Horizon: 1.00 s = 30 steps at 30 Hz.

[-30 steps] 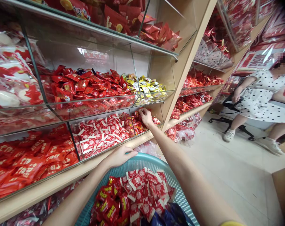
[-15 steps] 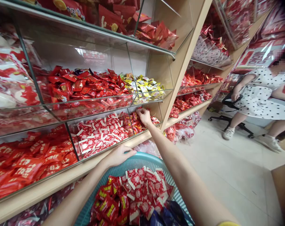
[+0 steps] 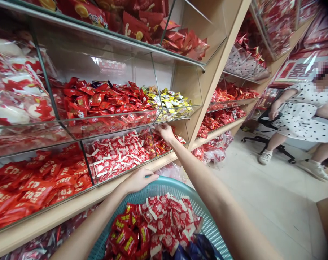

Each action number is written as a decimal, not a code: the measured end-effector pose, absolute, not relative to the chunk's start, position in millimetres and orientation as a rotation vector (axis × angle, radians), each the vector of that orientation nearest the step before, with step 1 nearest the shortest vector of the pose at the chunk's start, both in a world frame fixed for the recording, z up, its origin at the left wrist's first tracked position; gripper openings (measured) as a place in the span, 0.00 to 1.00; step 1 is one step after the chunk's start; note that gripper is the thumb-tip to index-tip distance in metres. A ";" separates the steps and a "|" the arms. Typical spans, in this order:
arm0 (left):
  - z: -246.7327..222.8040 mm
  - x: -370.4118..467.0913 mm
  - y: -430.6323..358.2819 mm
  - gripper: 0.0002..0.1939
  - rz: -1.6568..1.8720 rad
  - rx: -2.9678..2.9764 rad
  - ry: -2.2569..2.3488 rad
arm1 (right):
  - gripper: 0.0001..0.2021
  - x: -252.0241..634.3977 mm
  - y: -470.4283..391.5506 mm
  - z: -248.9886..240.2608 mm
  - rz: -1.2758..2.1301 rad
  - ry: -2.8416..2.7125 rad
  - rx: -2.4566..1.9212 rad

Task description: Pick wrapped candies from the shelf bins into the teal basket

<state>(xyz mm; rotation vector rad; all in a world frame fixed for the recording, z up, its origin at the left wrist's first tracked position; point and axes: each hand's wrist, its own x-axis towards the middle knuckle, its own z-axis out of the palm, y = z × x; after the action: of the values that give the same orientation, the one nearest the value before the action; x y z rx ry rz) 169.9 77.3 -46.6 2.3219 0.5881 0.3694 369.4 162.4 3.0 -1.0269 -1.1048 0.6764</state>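
A: Loc. of bare right hand [image 3: 166, 133] (RH)?
B: Ctr of frame, at a glass-fronted bin's small shiny red pkts [image 3: 163, 148].
A: RH fingers?
B: Bent, pointing L; tips hidden. Cannot tell gap btwn them, nor whether a pkt is held.
A: Bare left hand [image 3: 136, 180] (LH)?
B: Just below ctr, on the rim of a round teal perforated plastic basket [image 3: 177, 182], which sits btm ctr. LH fingers lightly bent along the rim; undersides hidden, so cannot tell how tightly they close.
A: Basket contents?
B: Three groups. Red-and-white printed pkts [image 3: 170, 221], upper R of heap; glossy red pkts w/ yellow lettering [image 3: 126, 238], lower L; dark-blue pkts [image 3: 200, 249], part cut off at btm edge of frame.
A: Shelving?
B: Btm row, L to R: orange-red pkts w/ pale lettering [image 3: 42, 184], lower L of frame; a bin of small red-and-white pkts [image 3: 117, 155]; then RH's bin. Row above: heap of shiny red wrapped pkts [image 3: 104, 101], w/ yellow-and-white pkts [image 3: 173, 101] to its R.
A: Others?
B: Seated person in a white dress w/ black dots [image 3: 304, 124], far R of frame, well apart from both hands.
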 end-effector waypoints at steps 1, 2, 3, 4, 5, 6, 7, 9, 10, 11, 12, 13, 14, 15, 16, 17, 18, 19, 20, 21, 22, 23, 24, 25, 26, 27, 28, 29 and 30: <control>-46.6 170.1 77.3 0.25 0.371 2.320 0.589 | 0.11 367.6 158.9 3.8 0.664 -1.163 -1.040; -46.7 170.3 77.4 0.26 0.370 2.320 0.586 | 0.12 367.2 154.4 4.3 0.609 -1.222 -1.072; -47.0 170.6 77.6 0.25 0.369 2.322 0.582 | 0.12 367.9 149.2 4.8 0.524 -1.288 -1.119; -47.3 171.0 77.8 0.25 0.368 2.323 0.578 | 0.11 369.3 143.4 5.6 0.426 -1.368 -1.176; -47.7 171.5 78.0 0.25 0.370 2.325 0.577 | 0.09 370.9 137.1 6.9 0.331 -1.462 -1.235; -48.1 171.9 78.1 0.25 0.375 2.327 0.579 | 0.08 372.3 130.6 8.5 0.256 -1.565 -1.291; -48.5 172.3 78.1 0.24 0.380 2.327 0.584 | 0.06 373.3 124.1 10.5 0.206 -1.674 -1.338; -48.9 172.9 77.8 0.25 0.384 2.318 0.590 | 0.05 373.0 112.1 13.7 0.167 -1.873 -1.405; -49.0 173.1 77.6 0.25 0.383 2.308 0.590 | 0.05 371.9 107.0 14.4 0.155 -1.951 -1.430; -49.1 173.2 77.4 0.24 0.385 2.296 0.589 | 0.05 370.4 102.6 14.1 0.140 -2.014 -1.453; -49.1 173.3 77.2 0.24 0.387 2.285 0.589 | 0.06 368.7 99.2 12.8 0.115 -2.065 -1.479; -49.2 173.3 77.1 0.24 0.394 2.276 0.590 | 0.06 366.9 96.7 10.7 0.078 -2.101 -1.509; -49.4 173.3 77.2 0.24 0.401 2.271 0.596 | 0.06 365.3 95.1 8.1 0.034 -2.125 -1.542; -49.7 173.3 77.3 0.24 0.403 2.270 0.604 | 0.07 363.8 94.2 5.1 -0.012 -2.145 -1.575; -50.0 173.2 77.5 0.24 0.398 2.271 0.609 | 0.07 362.7 93.9 2.2 -0.057 -2.166 -1.606; -50.3 173.1 77.7 0.24 0.391 2.272 0.613 | 0.07 361.9 94.0 -0.5 -0.099 -2.181 -1.634; -50.5 172.9 77.9 0.25 0.384 2.272 0.615 | 0.07 361.4 94.4 -2.8 -0.132 -2.192 -1.655; -50.6 172.7 77.9 0.25 0.377 2.272 0.613 | 0.07 361.3 94.8 -4.6 -0.151 -2.193 -1.667; -50.6 172.4 77.9 0.25 0.376 2.272 0.609 | 0.06 361.4 95.2 -6.0 -0.154 -2.182 -1.666; -50.3 172.1 77.7 0.25 0.379 2.274 0.602 | 0.05 361.8 95.4 -7.0 -0.141 -2.153 -1.654; -49.8 171.8 77.5 0.25 0.384 2.279 0.596 | 0.04 362.5 95.5 -7.7 -0.110 -2.105 -1.629; -49.3 171.5 77.1 0.25 0.386 2.286 0.591 | 0.03 363.2 95.4 -8.0 -0.058 -2.048 -1.586; -48.7 171.2 76.8 0.25 0.387 2.292 0.591 | 0.02 364.2 95.0 -8.1 0.019 -1.984 -1.529; -48.2 170.9 76.5 0.25 0.387 2.297 0.594 | 0.02 365.2 94.4 -8.0 0.121 -1.910 -1.461; -47.6 170.7 76.2 0.25 0.385 2.299 0.600 | 0.02 366.2 93.6 -7.7 0.238 -1.824 -1.388; -47.2 170.6 76.0 0.25 0.382 2.300 0.606 | 0.03 367.2 92.7 -7.3 0.353 -1.721 -1.317; -46.7 170.5 75.8 0.25 0.381 2.299 0.609 | 0.05 368.2 91.7 -6.7 0.458 -1.606 -1.257; -46.3 170.4 75.6 0.25 0.380 2.298 0.608 | 0.07 369.1 90.6 -6.1 0.550 -1.484 -1.214; -45.8 170.3 75.5 0.25 0.381 2.296 0.604 | 0.09 370.0 89.6 -5.5 0.624 -1.366 -1.186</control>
<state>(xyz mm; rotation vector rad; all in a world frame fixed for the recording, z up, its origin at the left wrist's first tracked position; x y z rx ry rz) 170.3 75.5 -45.8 2.2958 0.6036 0.3807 370.0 89.6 -5.5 -1.1865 -1.3659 0.6238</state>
